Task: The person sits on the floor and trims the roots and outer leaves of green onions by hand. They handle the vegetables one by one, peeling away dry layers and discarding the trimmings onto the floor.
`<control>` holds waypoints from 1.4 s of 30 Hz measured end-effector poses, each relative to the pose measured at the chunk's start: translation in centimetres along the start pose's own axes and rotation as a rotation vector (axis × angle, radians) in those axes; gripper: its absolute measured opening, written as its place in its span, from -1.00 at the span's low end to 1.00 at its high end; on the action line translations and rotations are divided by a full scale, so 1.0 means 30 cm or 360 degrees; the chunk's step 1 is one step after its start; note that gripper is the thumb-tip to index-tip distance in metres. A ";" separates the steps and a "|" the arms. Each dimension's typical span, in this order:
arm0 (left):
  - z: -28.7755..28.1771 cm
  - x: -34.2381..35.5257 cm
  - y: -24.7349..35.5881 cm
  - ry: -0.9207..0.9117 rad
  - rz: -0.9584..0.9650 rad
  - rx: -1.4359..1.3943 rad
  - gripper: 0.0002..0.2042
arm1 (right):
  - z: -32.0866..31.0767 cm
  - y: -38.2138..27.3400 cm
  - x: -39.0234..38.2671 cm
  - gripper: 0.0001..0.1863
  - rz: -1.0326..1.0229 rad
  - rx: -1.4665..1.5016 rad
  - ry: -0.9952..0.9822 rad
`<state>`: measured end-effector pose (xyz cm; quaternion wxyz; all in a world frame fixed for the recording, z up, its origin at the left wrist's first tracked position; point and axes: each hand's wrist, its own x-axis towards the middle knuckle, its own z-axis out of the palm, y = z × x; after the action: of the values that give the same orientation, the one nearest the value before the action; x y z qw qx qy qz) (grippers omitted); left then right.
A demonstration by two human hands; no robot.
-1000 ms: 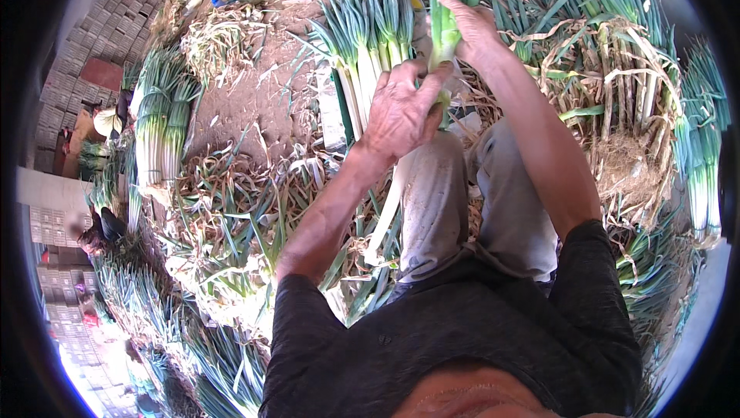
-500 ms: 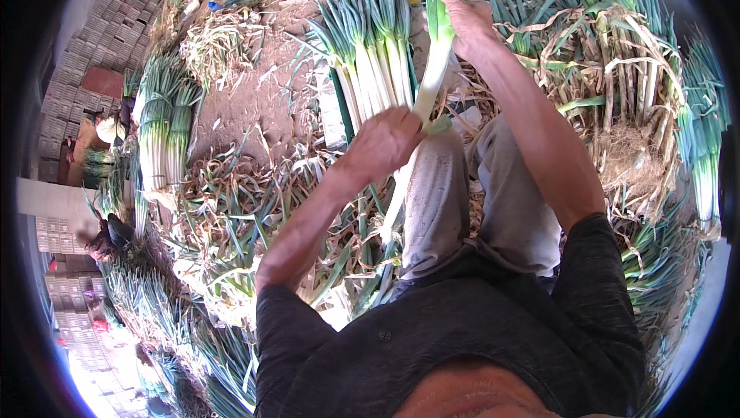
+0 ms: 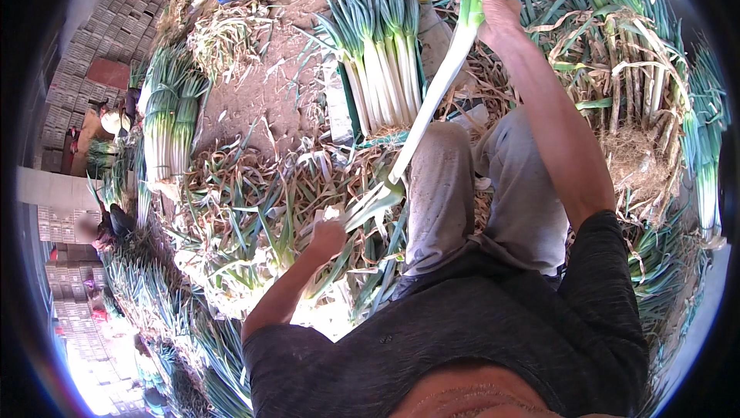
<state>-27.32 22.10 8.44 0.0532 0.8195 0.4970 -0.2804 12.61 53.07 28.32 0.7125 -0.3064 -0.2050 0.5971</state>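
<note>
Dry, curling leaves (image 3: pixel 254 160) litter the bare earth floor (image 3: pixel 250 98), and from where I stand a row of trimmed green onions (image 3: pixel 378 75) leans upright in a green crate (image 3: pixel 385 139). One long onion stalk (image 3: pixel 435 102) slants down past the person's left knee (image 3: pixel 445 144), its green top clamped in the right hand (image 3: pixel 497 11). Near its lower end a pale strip of leaf (image 3: pixel 374 206) runs off toward the left hand (image 3: pixel 330 237), which seems closed around the strip's end, though the fingers are hard to make out.
</note>
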 end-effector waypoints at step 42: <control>-0.893 0.471 0.306 0.2308 -0.0324 -0.1217 -0.92 | 0.068 0.104 -0.199 -0.64 -0.0113 -0.0078 -0.0633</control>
<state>-3.74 38.38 21.88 -0.0311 0.6733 0.5408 0.5033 7.80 47.95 28.14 0.6708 -0.1922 -0.3668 0.6153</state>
